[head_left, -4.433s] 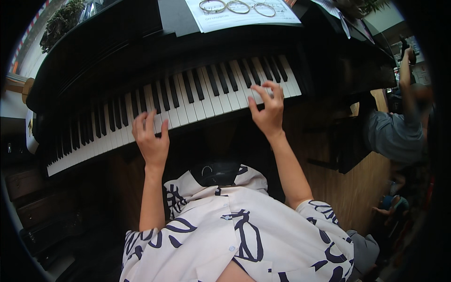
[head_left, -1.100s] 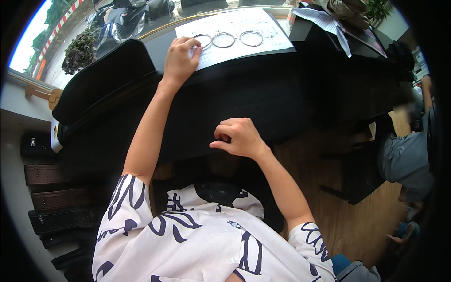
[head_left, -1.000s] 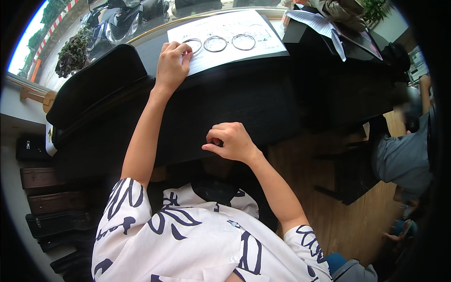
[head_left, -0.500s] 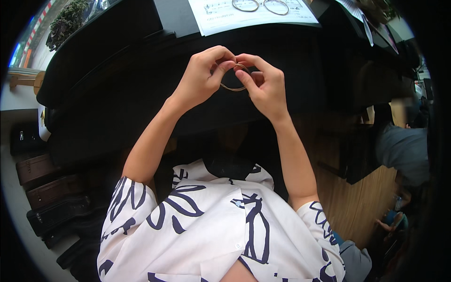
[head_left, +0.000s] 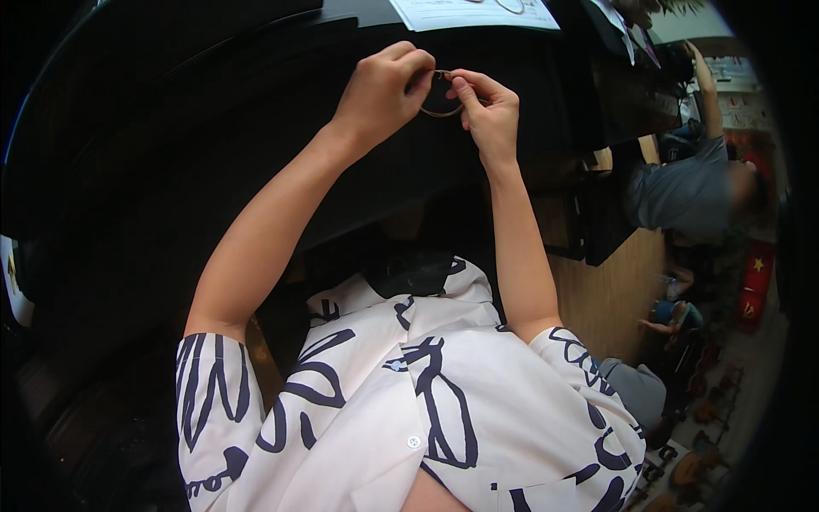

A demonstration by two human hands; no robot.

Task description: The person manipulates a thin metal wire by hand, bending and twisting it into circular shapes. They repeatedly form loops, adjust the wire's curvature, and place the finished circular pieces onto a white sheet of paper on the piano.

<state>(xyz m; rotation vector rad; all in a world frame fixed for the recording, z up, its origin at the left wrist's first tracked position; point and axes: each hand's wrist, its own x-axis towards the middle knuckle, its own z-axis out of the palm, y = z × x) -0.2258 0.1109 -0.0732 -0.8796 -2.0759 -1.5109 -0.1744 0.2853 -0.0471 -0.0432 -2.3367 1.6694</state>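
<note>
Between my two hands is a coiled guitar string [head_left: 439, 113], a thin bronze-coloured loop held up in front of a black surface. My left hand [head_left: 384, 90] pinches the top left of the loop. Its back faces up, so the fingertips are largely hidden. On the other side, my right hand [head_left: 490, 111] grips the loop's right part between thumb and bent fingers. A short bit of the wire shows across the gap between the hands at the top.
Beyond my hands lies white printed sheet music [head_left: 469, 17] with another wire coil [head_left: 509, 4] on it, cut off by the picture's edge. A long black surface [head_left: 213, 111] spreads leftward. At right, another person in a grey shirt [head_left: 682, 192] is near; guitars [head_left: 687, 468] show lower right.
The view has swung, so my hands and the sheet music appear higher. My left hand has turned, showing more of its back, and the hands are slightly farther apart on the coil.
</note>
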